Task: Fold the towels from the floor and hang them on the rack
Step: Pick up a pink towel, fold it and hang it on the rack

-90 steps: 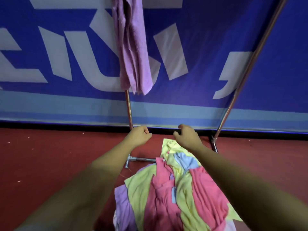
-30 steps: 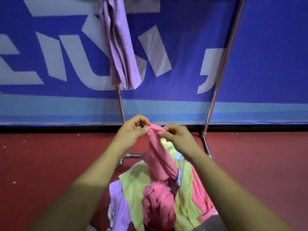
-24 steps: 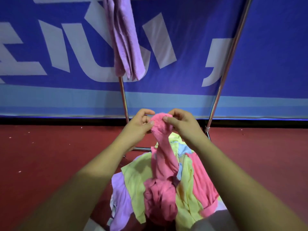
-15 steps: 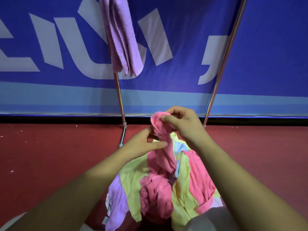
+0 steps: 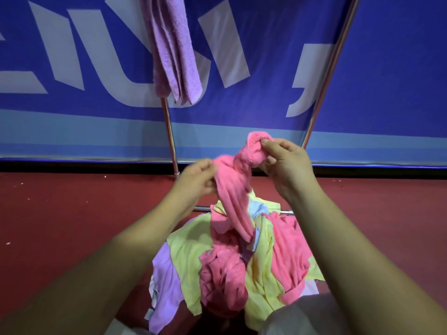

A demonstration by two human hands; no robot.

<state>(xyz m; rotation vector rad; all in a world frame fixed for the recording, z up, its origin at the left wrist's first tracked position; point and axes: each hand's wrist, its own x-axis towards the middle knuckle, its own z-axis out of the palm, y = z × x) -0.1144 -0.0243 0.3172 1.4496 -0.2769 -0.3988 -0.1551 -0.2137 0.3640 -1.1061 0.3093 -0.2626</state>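
Note:
A pink towel [image 5: 235, 194] rises twisted out of a heap of pink, yellow, lilac and pale blue towels [image 5: 188, 252] on the red floor. My right hand [image 5: 284, 165] pinches its top end. My left hand [image 5: 196, 180] grips it a little lower on the left side. Its lower part still lies in the heap. A folded lilac towel [image 5: 173, 49] hangs from the metal rack; the rack's top bar is out of view. The rack's left post [image 5: 170, 139] and right post [image 5: 331, 61] stand behind the heap.
A blue banner with large white letters [image 5: 72, 56] closes off the back. The rack's low crossbar [image 5: 202, 208] lies on the floor just behind the heap. Red floor [image 5: 72, 226] spreads to both sides. A pale knee [image 5: 302, 315] shows at the bottom right.
Both hands reached down and took a pink towel from the heap, then raised it. In the last half second my left hand moved up onto the towel beside my right.

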